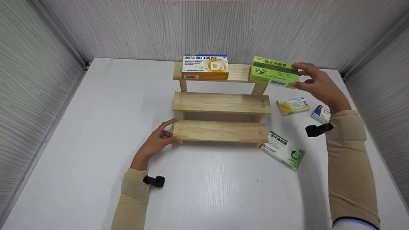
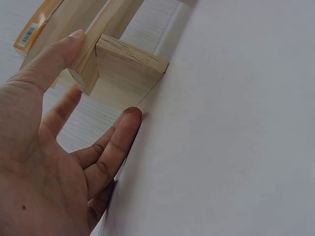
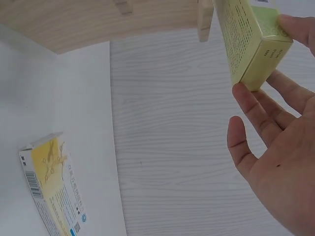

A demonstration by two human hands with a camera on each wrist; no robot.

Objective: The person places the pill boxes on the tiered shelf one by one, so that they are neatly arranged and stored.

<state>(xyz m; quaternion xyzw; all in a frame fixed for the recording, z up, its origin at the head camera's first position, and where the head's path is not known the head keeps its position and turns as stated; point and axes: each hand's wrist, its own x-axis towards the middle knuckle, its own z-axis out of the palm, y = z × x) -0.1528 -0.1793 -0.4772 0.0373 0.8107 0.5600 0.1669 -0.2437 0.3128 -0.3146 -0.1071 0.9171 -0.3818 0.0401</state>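
My right hand (image 1: pixel 322 83) pinches the right end of a green medicine box (image 1: pixel 275 72), thumb on one side and fingers on the other. The box's left part overlaps the right end of the top step of a three-tier wooden rack (image 1: pixel 221 103). On the left of that step sits an orange and white vitamin D box (image 1: pixel 205 67). My left hand (image 1: pixel 155 142) grips the left end of the lowest step between thumb and index finger; its other fingers (image 2: pixel 120 142) stay off the wood, low by the white table. In the right wrist view, the green box (image 3: pixel 256 46) is tilted beside the rack.
Right of the rack lie a yellow and white box (image 1: pixel 294 105), a small blue and white box (image 1: pixel 321 114) and a white and green box (image 1: pixel 283 150), the last near the lowest step. Pale wood-grain panels (image 1: pixel 217 28) enclose the white table (image 1: pixel 207 191).
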